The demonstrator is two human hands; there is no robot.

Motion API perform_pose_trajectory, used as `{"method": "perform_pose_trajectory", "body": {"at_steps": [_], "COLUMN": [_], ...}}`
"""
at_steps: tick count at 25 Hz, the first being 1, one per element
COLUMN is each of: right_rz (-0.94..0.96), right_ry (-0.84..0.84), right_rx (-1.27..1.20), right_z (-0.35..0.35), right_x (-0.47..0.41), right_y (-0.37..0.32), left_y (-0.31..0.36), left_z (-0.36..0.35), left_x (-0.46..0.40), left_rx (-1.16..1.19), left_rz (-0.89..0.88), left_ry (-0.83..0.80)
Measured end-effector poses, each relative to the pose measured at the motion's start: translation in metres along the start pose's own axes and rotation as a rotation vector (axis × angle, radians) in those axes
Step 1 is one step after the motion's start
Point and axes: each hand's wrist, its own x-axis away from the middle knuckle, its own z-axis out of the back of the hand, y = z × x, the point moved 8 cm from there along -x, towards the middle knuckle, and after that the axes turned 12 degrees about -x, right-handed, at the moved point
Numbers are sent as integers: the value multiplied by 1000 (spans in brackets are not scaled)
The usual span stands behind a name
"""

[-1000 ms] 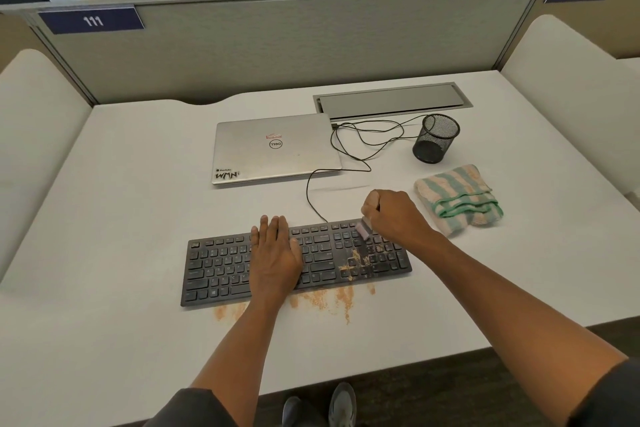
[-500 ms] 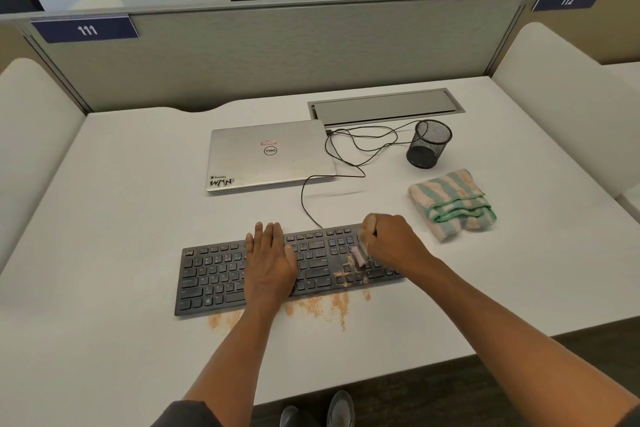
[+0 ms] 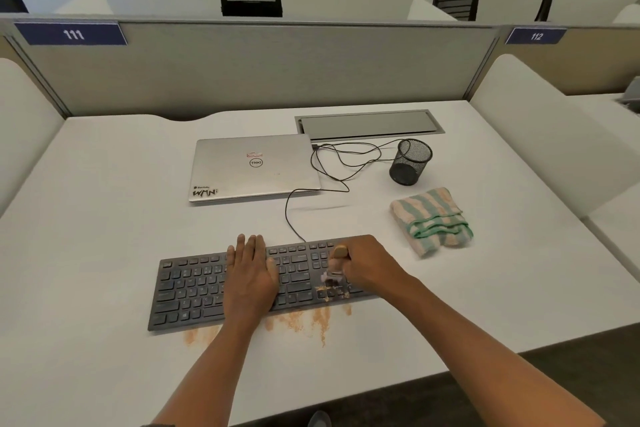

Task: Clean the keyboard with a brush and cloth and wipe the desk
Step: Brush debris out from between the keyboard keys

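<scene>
Keyboard is lying flat near the front edge of the white tabletop, dark grey, its cable running back toward the closed silver laptop. Right hand is closing its grip around a small brush: tan handle end showing above the fist, bristles blurred, pressing down on the keys at the keyboard's right end. Left hand is lying palm down over the middle keys, fingers together and flat, gripping nothing.

Orange-tan dust is sitting on the keys just under the brush and streaking the tabletop along the keyboard's front edge, in patches on both sides of the left forearm.

Folded striped cloth, green and pale peach, is resting to the right of the keyboard, apart from it. Behind the cloth a black mesh cup is standing upright, with loose loops of cable between it and the laptop. A grey recessed panel is sitting flush at the back. Both forearms are covering part of the front edge.
</scene>
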Motion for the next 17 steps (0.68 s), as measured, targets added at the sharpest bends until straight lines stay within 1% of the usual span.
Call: {"method": "perform_pose_trajectory", "body": {"at_steps": [2,6,8,11,15,17], "right_rz": [-18,50,40,-4,48,39], "right_ry": [-10,94,80,-1,85,75], "right_rx": [-12,-37,13,69,0,25], "right_z": [2,18,12,2,6,-4], "right_x": [0,-5,-7,-7,-5,-8], "right_y": [3,-9,-8,0,-13,-14], "left_y": [0,-1,-1,0,2,1], "left_z": [0,-1,-1,0,2,3], "left_x": [-1,0,0,0,0,0], "left_rx": [1,-2,3,11,16,31], "left_rz": [1,2,3,6,9,13], "left_ry": [-13,-13,-18,-34,-45,-56]}}
